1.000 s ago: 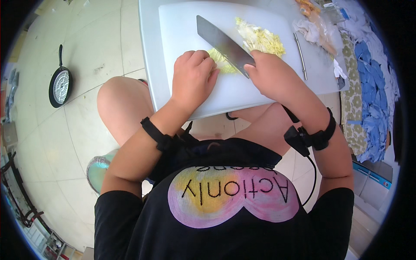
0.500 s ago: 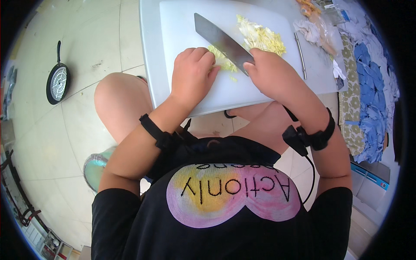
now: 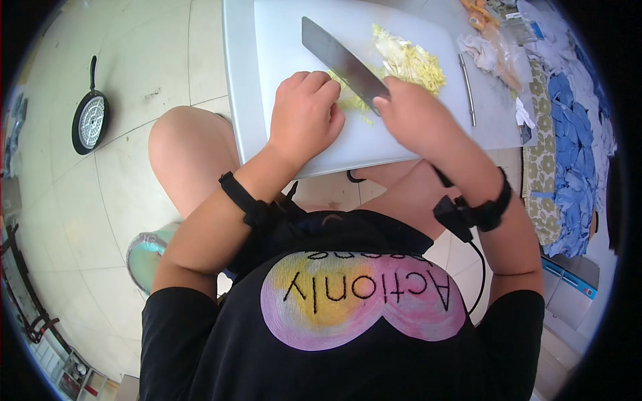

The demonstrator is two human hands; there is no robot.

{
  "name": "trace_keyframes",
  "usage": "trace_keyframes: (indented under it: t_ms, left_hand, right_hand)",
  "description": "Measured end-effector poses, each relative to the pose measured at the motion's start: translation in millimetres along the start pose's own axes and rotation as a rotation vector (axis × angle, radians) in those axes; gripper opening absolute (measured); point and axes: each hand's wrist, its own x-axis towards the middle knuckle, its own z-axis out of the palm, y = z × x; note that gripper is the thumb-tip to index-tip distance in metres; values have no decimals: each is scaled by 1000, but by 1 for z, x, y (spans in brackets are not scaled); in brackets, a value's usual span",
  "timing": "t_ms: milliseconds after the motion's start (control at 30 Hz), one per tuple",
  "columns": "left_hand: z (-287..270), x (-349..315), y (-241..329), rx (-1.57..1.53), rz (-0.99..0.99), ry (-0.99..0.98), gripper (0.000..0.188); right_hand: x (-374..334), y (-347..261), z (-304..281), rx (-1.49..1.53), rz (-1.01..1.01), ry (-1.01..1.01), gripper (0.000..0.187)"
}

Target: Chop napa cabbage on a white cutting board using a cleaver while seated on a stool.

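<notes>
My right hand is wrapped round the handle of a broad-bladed kitchen knife, whose blade slants up and to the left. Left of the blade, my left hand is closed, fingers curled under, at some pale yellow-green cabbage. Most of what those fingers press on is hidden beneath them. Beyond the knife, a heap of shredded cabbage lies on the white cutting board. A few loose shreds lie close to the blade.
On the table right of the board are a thin metal rod, crumpled white tissue and a clear plastic bag. Blue cloth is piled farther right. A frying pan is on the tiled floor at left.
My left hand has turned slightly, its fingers curled in more. The knife has shifted only a little in my right hand. The whole view has drifted slightly.
</notes>
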Motion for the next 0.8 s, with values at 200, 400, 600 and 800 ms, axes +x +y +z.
trace_keyframes:
  t_ms: [200, 400, 600, 800]
  left_hand:
    - [5, -1, 1, -1, 1, -12, 13]
    - [0, -2, -2, -22, -8, 25, 13]
    - [4, -1, 3, -39, -29, -2, 13]
    - [1, -3, 2, -26, -87, 63, 14]
  right_hand:
    - [18, 3, 26, 18, -44, 116, 29]
    - [6, -11, -6, 7, 48, -119, 32]
    - [17, 1, 31, 73, 21, 142, 35]
    - [6, -14, -15, -40, -23, -38, 33]
